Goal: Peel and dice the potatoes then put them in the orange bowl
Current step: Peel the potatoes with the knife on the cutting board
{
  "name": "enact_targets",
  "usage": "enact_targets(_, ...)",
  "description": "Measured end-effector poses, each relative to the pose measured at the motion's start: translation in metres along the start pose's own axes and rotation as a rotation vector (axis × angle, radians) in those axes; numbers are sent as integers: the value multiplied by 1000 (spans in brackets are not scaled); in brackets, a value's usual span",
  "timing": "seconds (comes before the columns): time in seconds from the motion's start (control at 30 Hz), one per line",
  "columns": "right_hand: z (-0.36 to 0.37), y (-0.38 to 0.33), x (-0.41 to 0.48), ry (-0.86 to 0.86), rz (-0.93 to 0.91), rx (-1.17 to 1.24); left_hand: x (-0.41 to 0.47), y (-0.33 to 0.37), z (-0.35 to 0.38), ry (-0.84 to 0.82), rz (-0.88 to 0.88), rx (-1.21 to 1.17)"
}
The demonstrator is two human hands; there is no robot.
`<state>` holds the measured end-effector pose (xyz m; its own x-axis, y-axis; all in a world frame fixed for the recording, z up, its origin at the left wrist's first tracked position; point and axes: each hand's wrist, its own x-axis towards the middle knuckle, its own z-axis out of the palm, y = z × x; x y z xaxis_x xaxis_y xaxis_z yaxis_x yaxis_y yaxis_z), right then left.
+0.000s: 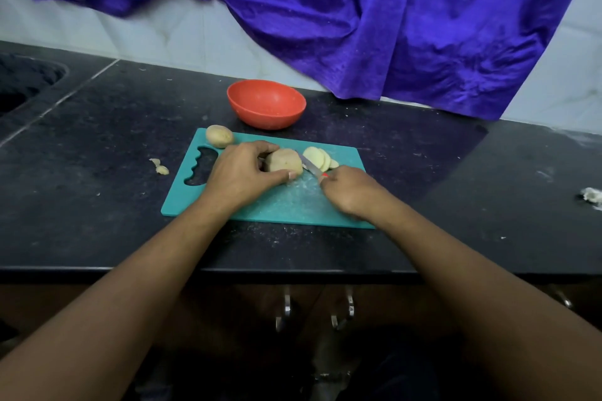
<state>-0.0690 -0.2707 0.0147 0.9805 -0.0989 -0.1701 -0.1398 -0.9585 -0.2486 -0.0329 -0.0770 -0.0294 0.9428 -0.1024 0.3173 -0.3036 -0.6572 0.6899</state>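
Left hand (242, 169): fingers curled round the potato (284, 162) on the cutting board (260, 202).
Right hand (350, 194): fingers clamped on the knife (309, 167) — blade beside the slices (317, 158).
Orange bowl (266, 104): on the counter (97, 156), behind the board.

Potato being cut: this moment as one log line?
left hand holds potato | right hand grips knife | slices on board | orange bowl looks empty

The black stone counter (97, 205), dusted with pale specks, carries a teal cutting board (280, 202) at its middle, near the front edge. The orange bowl (267, 119) stands just behind the board, toward the back edge. Potato peel scraps (159, 167) lie left of the board. A crumpled white scrap (591, 195) lies at the right edge. A sink (22, 85) is sunk into the back left corner.
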Motion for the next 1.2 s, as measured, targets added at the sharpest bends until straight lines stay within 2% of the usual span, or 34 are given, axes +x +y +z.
enact_targets(0.1, -7, 15, 8, -48, 71, 270, 0, 1, -1, -13, 30, 26)
enact_targets(0.2, -19, 21, 7, 2, 87, 330, 1, 1, 0, -40, 57, 34)
enact_targets(0.33, -38, 11, -1, 65, 22, 222, 2, 0, -1, -65, 67, 41)
enact_targets(0.57, -47, -26, -18, 34, -129, -32, 1, -4, 2, -19, -20, -70)
enact_targets(0.77, -50, -42, -27, 19, -136, -211, 0, -1, 0, -8, -20, -84)
enact_targets(1.03, -48, -51, -35, -16, -131, -290, 0, -2, 1, -4, -18, -77)
enact_targets(1.2, -34, -66, -21, 44, -122, -310, 1, -3, 2, -12, 1, -53)
